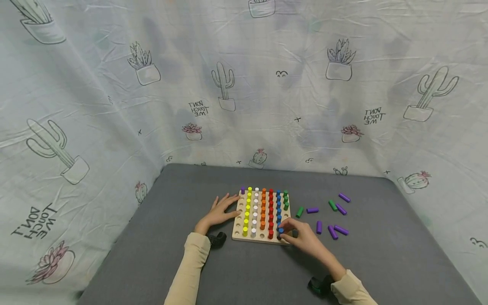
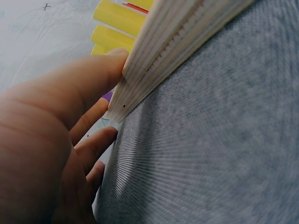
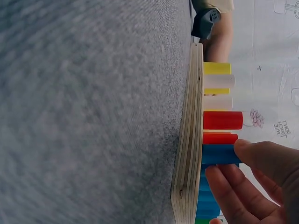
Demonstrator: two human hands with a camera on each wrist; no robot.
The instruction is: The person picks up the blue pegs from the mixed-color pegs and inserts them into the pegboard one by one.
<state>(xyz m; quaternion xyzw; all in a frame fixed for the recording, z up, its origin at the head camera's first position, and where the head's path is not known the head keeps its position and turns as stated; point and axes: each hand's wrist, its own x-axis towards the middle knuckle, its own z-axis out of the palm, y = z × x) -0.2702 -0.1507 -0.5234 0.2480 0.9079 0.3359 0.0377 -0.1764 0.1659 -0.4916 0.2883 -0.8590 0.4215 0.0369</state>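
Observation:
A wooden peg board (image 1: 241, 238) lies on the grey table, with columns of yellow, white, orange, red, blue and green pegs standing in it. My left hand (image 1: 218, 213) rests along the board's left edge, thumb and fingertips touching it, fingers spread. At the near right corner my right hand (image 1: 305, 237) pinches a blue peg (image 3: 217, 153) between thumb and fingers. That peg is upright at the near end of the blue column, its lower end right at the board in the right wrist view. One purple peg (image 1: 242, 190) stands in the far left corner.
Right of the board lie several loose purple pegs (image 1: 319, 227) and a few green pegs (image 1: 299, 212). Holes without pegs show in the left column, and one at the near end of the orange column. A cactus-print curtain (image 1: 259, 106) hangs behind the table (image 1: 183, 182).

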